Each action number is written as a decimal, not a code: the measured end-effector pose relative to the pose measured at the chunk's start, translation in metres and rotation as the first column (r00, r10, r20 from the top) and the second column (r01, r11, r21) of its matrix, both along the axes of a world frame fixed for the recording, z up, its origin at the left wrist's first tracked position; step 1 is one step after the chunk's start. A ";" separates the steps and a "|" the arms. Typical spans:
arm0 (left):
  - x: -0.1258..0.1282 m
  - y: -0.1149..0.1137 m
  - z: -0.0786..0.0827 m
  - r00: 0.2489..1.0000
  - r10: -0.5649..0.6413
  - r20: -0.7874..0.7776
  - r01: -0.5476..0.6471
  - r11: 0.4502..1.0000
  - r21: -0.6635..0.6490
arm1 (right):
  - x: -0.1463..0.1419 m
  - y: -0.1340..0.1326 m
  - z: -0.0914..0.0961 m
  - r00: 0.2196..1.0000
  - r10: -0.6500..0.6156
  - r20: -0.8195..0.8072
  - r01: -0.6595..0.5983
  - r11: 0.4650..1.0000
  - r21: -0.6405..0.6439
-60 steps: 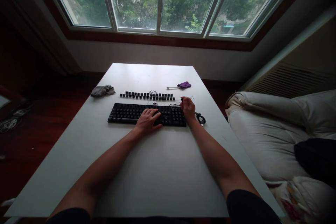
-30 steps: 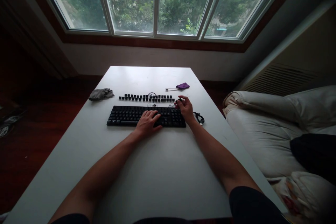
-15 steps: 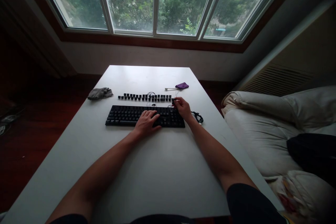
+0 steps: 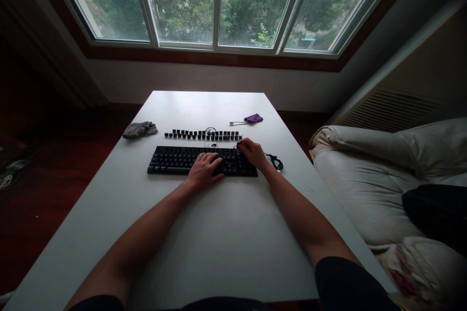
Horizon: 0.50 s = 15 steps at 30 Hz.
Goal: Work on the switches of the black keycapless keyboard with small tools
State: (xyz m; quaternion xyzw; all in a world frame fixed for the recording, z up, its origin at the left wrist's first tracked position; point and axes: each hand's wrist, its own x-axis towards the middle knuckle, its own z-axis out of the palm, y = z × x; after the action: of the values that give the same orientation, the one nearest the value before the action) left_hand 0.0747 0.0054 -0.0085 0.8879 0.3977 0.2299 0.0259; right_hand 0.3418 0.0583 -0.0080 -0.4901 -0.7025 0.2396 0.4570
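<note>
A black keyboard [image 4: 171, 160] lies flat on the white table. My left hand [image 4: 205, 169] rests on its middle with the fingers spread, holding nothing. Over the upper right part of the keyboard, my right hand [image 4: 252, 152] pinches a small dark tool with thin wire, which looks like a keycap puller [image 4: 238, 146]. The fingers hide most of it, and I cannot tell whether its wire touches a key. Just behind the keyboard, several loose black keycaps [image 4: 199, 134] stand in two rows.
A grey crumpled cloth [image 4: 140, 129] lies at the left table edge. Farther back on the right are a purple cloth [image 4: 253, 118] and a thin white stick [image 4: 237, 122]. A coiled black cable [image 4: 276, 162] sits right of the keyboard. A pale sofa [image 4: 357, 180] stands beside the table.
My right hand has moved slightly back toward me and left, from by the keycap rows to over the keyboard's top edge. My left hand stays put.
</note>
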 end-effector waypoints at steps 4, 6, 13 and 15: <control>-0.001 0.000 0.000 1.000 -0.001 0.010 0.001 1.000 -0.006 | -0.001 -0.007 0.000 0.991 -0.055 0.121 0.048 0.997 0.061; -0.001 0.000 -0.001 1.000 0.001 0.012 -0.001 1.000 -0.006 | -0.002 -0.011 -0.002 0.982 -0.086 0.166 0.072 0.993 0.089; -0.001 0.000 -0.001 1.000 -0.002 0.011 0.002 1.000 -0.007 | -0.004 -0.020 -0.003 0.959 -0.172 0.226 0.134 0.976 0.172; -0.001 0.000 -0.001 1.000 0.001 0.007 -0.001 1.000 -0.006 | -0.006 -0.019 -0.002 0.945 -0.207 0.254 0.159 0.968 0.195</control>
State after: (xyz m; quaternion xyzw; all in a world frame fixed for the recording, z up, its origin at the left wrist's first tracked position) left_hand 0.0733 0.0049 -0.0096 0.8868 0.3985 0.2320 0.0301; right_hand 0.3359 0.0392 -0.0099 -0.5405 -0.7279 0.0647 0.4168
